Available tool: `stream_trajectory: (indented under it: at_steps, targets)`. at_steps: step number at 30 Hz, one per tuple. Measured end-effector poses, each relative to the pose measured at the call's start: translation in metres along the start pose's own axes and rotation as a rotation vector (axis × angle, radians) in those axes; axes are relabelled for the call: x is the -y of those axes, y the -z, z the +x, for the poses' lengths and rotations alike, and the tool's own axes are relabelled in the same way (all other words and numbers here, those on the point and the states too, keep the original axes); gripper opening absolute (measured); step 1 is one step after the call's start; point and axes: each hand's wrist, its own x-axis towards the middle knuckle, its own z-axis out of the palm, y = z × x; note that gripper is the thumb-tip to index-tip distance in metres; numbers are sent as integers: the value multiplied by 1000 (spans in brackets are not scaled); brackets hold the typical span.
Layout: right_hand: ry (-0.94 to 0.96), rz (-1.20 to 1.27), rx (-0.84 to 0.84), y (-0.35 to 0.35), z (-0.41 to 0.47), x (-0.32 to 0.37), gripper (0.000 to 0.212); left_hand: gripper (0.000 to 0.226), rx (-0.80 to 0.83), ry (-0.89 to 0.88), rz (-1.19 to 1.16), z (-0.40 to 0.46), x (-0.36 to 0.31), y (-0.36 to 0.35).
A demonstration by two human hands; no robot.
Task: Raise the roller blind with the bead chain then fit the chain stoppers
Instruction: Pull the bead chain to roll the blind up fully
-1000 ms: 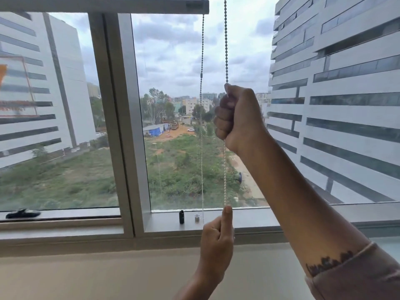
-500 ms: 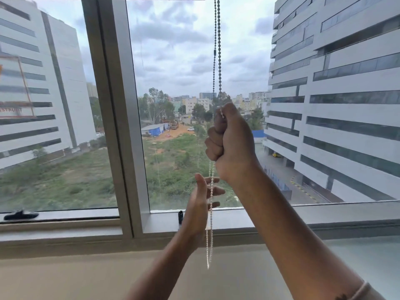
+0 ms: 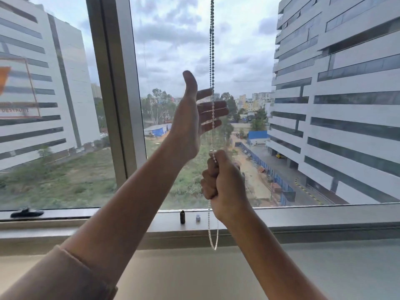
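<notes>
The bead chain [image 3: 212, 50] hangs down the middle of the window pane, its two strands close together, and its loop ends just below the sill. My right hand [image 3: 224, 178] is a fist closed around the chain, low, a little above the sill. My left hand [image 3: 195, 114] is raised higher, palm turned sideways with fingers spread, and the chain runs in front of its fingers without being gripped. Two small chain stoppers stand on the sill, a black one [image 3: 182, 216] and a grey one [image 3: 198, 218]. The roller blind itself is out of view above.
A grey window frame post [image 3: 121, 105] stands left of the chain. A black window handle [image 3: 26, 213] lies on the left sill. The sill ledge [image 3: 303, 217] runs across the whole width, with a pale wall below it. Buildings and open ground show through the glass.
My right hand has pulled the chain down from chest height to near the sill. My left hand let go of the chain's lower part and rose, open, above the right hand.
</notes>
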Motion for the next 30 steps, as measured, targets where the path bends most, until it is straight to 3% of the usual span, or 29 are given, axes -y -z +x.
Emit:
stream_trajectory:
  at_steps: [8,11,14,22,27,30]
  targets:
    - [-58,-37,-39,13,-7,-19,54,94,156,184,-46,-1,-25,-19]
    - [-60,-66,-33,19,-9,-24,54,85,172,209,-72,-8,-21,-23]
    - [-32,-97,-13,21,-11,-29,52,71,130,160,-90,-16,-13,-26]
    - [5,-215,-15,30,-14,-38,54,66,42,-15,-63,-35,13,-27]
    - [77,-462,21,43,-8,-35,36,63,64,-73,-77,-50,25,-23]
    - [76,-490,-28,43,3,-21,33,65,87,-86,-74,-60,34,-22]
